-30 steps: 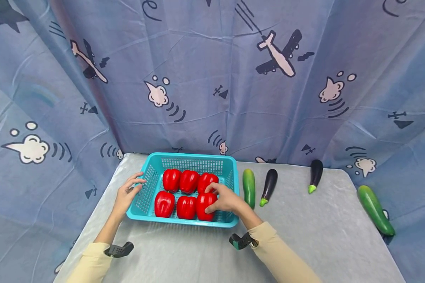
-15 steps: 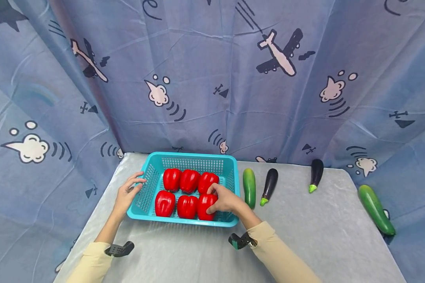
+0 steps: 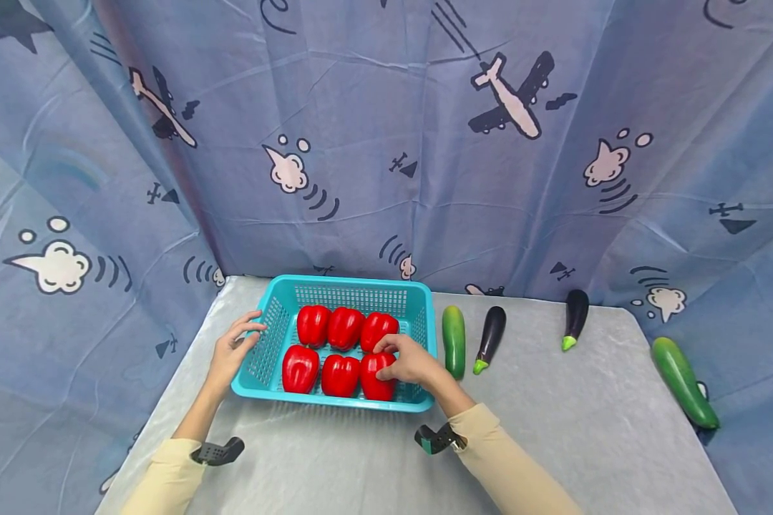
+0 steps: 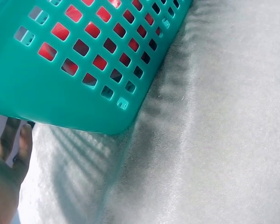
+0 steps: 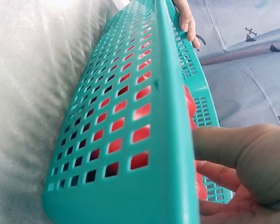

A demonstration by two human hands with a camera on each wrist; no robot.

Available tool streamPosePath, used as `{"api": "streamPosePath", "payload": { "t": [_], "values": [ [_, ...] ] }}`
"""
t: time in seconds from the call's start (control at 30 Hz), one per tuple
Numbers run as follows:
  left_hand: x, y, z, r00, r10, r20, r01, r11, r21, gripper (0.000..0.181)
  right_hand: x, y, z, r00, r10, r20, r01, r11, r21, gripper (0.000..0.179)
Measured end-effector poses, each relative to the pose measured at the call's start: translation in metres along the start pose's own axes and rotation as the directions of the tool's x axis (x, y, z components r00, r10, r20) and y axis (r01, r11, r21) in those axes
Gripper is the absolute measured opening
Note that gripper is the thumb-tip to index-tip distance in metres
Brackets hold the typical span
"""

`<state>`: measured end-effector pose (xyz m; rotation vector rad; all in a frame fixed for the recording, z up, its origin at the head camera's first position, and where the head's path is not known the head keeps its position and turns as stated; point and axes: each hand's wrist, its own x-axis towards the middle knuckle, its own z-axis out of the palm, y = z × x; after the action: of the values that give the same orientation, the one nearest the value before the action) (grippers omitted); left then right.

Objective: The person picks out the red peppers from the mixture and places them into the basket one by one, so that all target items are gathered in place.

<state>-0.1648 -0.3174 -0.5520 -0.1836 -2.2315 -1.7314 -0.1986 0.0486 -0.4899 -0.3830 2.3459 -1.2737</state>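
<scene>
A turquoise perforated basket (image 3: 331,404) holds several red bell peppers in two rows, shown in the head view. My right hand (image 3: 412,361) reaches over the basket's right end. Its thumb and fingers are curled about the upper part of the front right bell pepper (image 3: 378,383). In the right wrist view, the long basket wall (image 5: 107,107) hides most of that pepper, with the right hand (image 5: 251,172) just beyond the rim. My left hand (image 3: 228,357) is at the basket's left end, fingers loosely extended with their tips at the rim; in the left wrist view the hand (image 4: 11,168) is partly cut off.
Right of the basket lie a green cucumber-like vegetable (image 3: 454,343) and an eggplant (image 3: 490,340). Another eggplant (image 3: 576,318) lies farther right, and a second green one (image 3: 683,383) lies at the table's right edge. A patterned blue curtain (image 3: 361,143) hangs behind the grey-white table (image 3: 335,458).
The front right pepper has shifted slightly to the right, and my right thumb has moved a little higher on it. My left hand and the basket have stayed nearly still.
</scene>
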Motion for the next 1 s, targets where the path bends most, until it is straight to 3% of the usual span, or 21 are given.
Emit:
{"api": "streamPosePath", "payload": {
  "t": [0.3, 0.73, 1.0],
  "values": [
    [0.000, -0.003, 0.000, 1.000, 0.010, -0.007, -0.010, 1.000, 0.004, 0.019, 0.000, 0.001, 0.002, 0.999, 0.041, -0.012, -0.041, 0.999, -0.023, 0.033],
    [0.002, -0.005, -0.001, 1.000, -0.007, -0.002, 0.007, 1.000, 0.030, 0.019, -0.001, 0.001, -0.001, 0.999, 0.028, 0.028, -0.029, 0.999, 0.045, 0.036],
    [0.000, -0.001, -0.001, 1.000, -0.002, -0.001, 0.002, 1.000, 0.026, 0.020, -0.007, -0.007, -0.014, 0.999, 0.011, 0.048, -0.014, 0.998, 0.062, 0.046]
  ]
}}
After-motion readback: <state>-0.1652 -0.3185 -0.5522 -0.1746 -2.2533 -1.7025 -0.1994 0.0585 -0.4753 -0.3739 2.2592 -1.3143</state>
